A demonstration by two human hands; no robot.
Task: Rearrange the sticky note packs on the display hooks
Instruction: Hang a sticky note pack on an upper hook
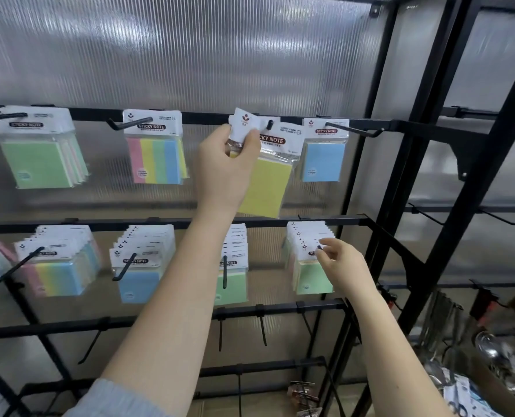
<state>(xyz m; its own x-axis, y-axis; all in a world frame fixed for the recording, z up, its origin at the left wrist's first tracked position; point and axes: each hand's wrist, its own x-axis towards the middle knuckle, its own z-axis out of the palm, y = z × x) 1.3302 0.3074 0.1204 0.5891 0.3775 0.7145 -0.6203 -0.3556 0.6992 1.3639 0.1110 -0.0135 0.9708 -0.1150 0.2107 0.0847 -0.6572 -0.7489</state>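
A black metal rack (283, 221) stands before a ribbed translucent wall panel (175, 49), with rows of hooks carrying sticky note packs. The left hand (224, 164) pinches the white header card of a yellow pack (266, 183), which hangs tilted on the third upper hook (269, 124). The right hand (342, 266), fingers loosely curled, touches with its fingertips the front card of the green packs (312, 266) on the lower right hook. At the far right, shiny metal utensils (503, 353) lie blurred.
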